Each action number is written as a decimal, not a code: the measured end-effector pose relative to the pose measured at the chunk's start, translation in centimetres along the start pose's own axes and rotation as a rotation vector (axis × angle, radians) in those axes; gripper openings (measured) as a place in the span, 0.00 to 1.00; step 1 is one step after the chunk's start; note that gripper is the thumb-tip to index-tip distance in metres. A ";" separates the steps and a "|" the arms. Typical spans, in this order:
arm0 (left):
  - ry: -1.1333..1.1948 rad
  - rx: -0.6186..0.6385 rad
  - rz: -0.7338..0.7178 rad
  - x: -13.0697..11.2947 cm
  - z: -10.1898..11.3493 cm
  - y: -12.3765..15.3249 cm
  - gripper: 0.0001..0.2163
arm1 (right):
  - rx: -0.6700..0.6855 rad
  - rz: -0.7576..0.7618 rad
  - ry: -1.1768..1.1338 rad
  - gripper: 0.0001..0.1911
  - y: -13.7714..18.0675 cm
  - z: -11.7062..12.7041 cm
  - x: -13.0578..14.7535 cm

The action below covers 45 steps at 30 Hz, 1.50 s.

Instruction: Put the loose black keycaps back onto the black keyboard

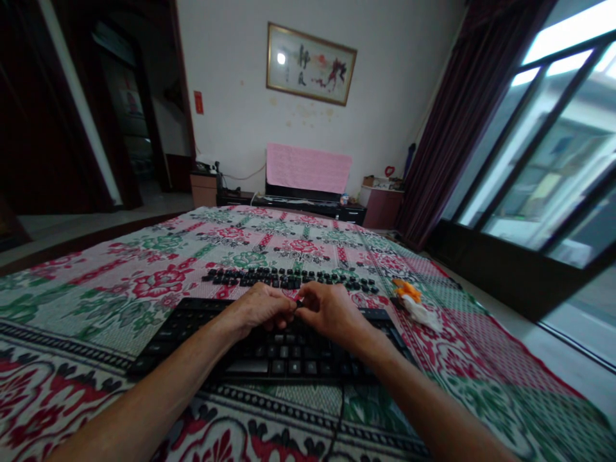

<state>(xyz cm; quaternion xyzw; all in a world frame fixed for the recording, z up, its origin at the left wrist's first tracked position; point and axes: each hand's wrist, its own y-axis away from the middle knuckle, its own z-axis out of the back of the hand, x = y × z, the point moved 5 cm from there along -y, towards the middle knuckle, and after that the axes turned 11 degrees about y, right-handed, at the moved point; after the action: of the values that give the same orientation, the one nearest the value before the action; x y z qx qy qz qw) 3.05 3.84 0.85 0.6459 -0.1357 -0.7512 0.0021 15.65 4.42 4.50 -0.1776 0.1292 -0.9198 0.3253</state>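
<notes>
A black computer keyboard point(294, 367) lies on the patterned bed cover, with its far middle part hidden behind my hands. Over it, my left hand point(266, 305) and my right hand point(328, 309) meet, thumbs and fingers pinched together. Between their fingertips shows a small dark piece that looks like a keycap point(299, 304); its details are too small to make out. Just beyond the keyboard, several loose black keycaps point(289, 277) are spread in rows on the cover.
To the right of the keyboard lie an orange item point(407, 290) and a crumpled white cloth or tissue point(423, 312). A thin dark cable point(341, 410) runs from the keyboard's near edge. Past the bed cover point(250, 240) stands a low cabinet with a pink cloth point(308, 168) above.
</notes>
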 end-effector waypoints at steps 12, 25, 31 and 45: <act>0.010 0.035 0.018 0.7 0.0 -0.3 0.13 | -0.012 0.044 0.013 0.06 0.1 -0.4 0.2; -0.389 -0.159 -0.143 -0.5 1.1 -0.3 0.16 | 0.097 0.030 -0.030 0.09 0.0 0.7 -0.9; -0.747 -0.256 -0.269 -1.1 3.1 -0.2 0.13 | 0.321 0.036 -0.105 0.08 0.4 0.3 -1.6; -0.797 -0.210 -0.223 -0.7 3.1 -0.3 0.10 | 0.517 -0.025 -0.087 0.11 0.3 -1.8 -2.4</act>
<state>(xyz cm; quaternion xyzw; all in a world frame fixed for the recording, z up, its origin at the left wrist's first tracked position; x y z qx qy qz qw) 0.24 4.89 1.87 0.3120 0.0220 -0.9475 -0.0659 16.81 6.03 2.15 -0.1297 -0.1265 -0.9177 0.3535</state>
